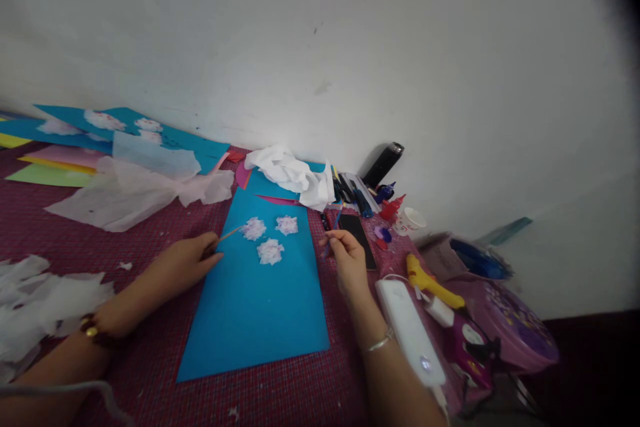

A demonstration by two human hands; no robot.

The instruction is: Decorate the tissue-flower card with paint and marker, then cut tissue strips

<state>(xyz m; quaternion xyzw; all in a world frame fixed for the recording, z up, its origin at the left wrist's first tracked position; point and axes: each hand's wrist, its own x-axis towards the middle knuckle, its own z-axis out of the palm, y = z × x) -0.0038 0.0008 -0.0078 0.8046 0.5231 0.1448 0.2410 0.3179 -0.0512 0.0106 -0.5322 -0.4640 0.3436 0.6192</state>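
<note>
A blue paper sheet (pixel 260 320) lies in front of me, bearing three crumpled white tissue flowers with a purple tint: a left one (pixel 254 228), a right one (pixel 287 225) and a lower one (pixel 271 251). My left hand (pixel 197 255) is closed on a thin wooden stick (pixel 230 234), whose tip reaches the left flower's edge. Just off the sheet's right side, my right hand (pixel 345 257) has its fingers pinched together. A small bluish-purple thing shows at those fingertips, too blurred to name.
Crumpled white tissue (pixel 295 173) lies behind the sheet, with more tissue (pixel 40 307) at left. On the right are a phone (pixel 361 240), white power strip (pixel 410 330), yellow glue gun (pixel 433 281), paper cup (pixel 412 220) and black bottle (pixel 384 165). A wall stands behind.
</note>
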